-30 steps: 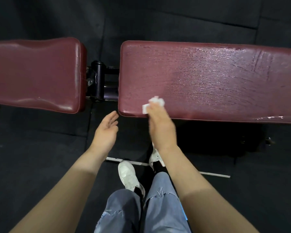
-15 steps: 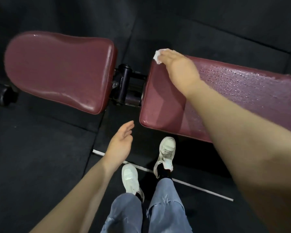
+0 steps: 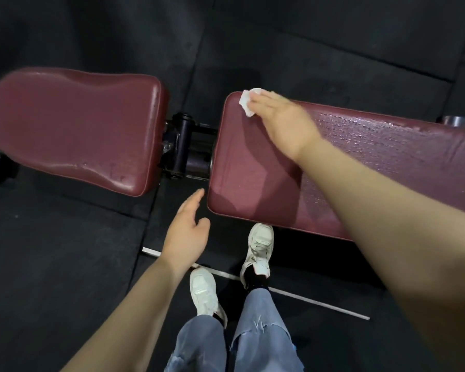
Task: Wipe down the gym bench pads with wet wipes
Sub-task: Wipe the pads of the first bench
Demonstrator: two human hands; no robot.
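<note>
Right hand (image 3: 282,122) still at back pad's (image 3: 387,162) far corner, grip pressing wipe (image 3: 247,103) flat, left hand (image 3: 187,234) still spread, idle

The long back pad (image 3: 373,167) is dark red vinyl, with a wet, wrinkled shine on its right part and a smoother look on its left part. The seat pad (image 3: 73,127) is the same vinyl, smooth and a little glossy. The wet wipe (image 3: 247,103) looks like soft white cloth. The hinge (image 3: 184,146) is dark glossy metal. The floor (image 3: 51,264) is matt black, rough rubber.
</note>
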